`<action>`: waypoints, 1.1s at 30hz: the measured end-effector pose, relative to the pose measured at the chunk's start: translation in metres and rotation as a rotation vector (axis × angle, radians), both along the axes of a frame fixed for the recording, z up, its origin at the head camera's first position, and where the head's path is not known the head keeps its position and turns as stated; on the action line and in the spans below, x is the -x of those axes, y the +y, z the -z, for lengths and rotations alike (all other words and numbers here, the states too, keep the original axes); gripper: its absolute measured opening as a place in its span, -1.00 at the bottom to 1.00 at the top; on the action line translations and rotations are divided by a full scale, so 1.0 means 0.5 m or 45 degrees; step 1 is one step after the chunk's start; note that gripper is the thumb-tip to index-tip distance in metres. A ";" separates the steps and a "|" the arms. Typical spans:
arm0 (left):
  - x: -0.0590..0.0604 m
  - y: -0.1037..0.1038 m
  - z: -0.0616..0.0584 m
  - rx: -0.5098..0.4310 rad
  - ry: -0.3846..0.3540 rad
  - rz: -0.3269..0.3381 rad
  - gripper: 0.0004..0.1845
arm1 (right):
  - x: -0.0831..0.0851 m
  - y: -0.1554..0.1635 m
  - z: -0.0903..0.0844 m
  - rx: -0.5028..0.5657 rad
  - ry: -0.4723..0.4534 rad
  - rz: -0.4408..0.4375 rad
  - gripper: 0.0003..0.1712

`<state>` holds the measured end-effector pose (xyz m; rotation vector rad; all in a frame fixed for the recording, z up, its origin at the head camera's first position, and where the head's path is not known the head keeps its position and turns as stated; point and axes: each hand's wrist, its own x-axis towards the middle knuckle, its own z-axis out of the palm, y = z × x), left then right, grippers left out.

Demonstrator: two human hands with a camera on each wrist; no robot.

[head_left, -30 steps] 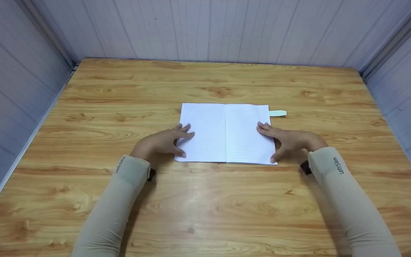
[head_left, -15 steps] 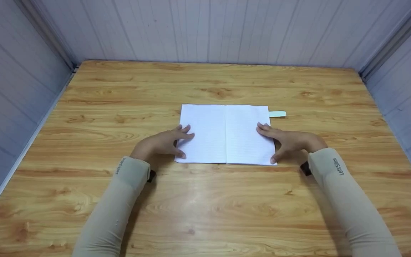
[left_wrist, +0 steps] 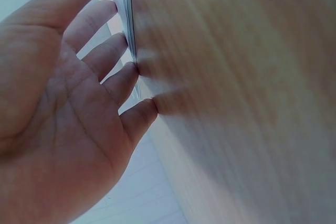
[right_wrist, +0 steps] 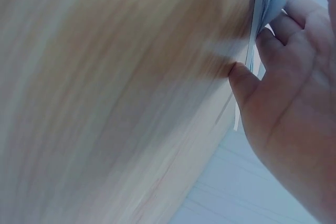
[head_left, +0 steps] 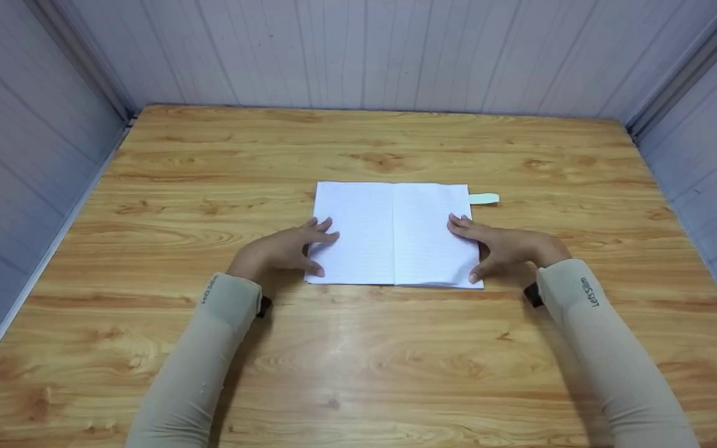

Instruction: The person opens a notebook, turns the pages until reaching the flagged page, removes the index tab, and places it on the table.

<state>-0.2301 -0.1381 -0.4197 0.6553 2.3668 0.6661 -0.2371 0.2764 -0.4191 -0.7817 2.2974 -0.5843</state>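
Item: open notebook [head_left: 394, 233], lying flat mid-desk [head_left: 358, 348], nearer the far edge; pale tab [head_left: 484, 198] projecting from its right side.
Left hand [head_left: 284, 249]: grip released, fingers straight, resting on the left page edge.
Right hand [head_left: 501, 246]: fingers flat on the right page, thumb at the near corner edge.
Risk: thin pages may crease or slip if one hand lifts unevenly.

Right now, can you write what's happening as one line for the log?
notebook: open flat on table | left hand: fingers resting on left page | right hand: fingers at right page edge | bookmark: sticking out right
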 end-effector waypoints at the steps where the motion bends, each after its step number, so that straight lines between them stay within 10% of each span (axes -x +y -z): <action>1: 0.000 0.000 0.000 -0.010 -0.001 0.003 -0.18 | 0.000 0.001 0.001 0.008 0.000 0.003 0.23; 33: -0.001 0.002 -0.002 0.005 0.014 0.027 -0.17 | 0.004 -0.001 0.003 0.024 -0.012 0.050 0.09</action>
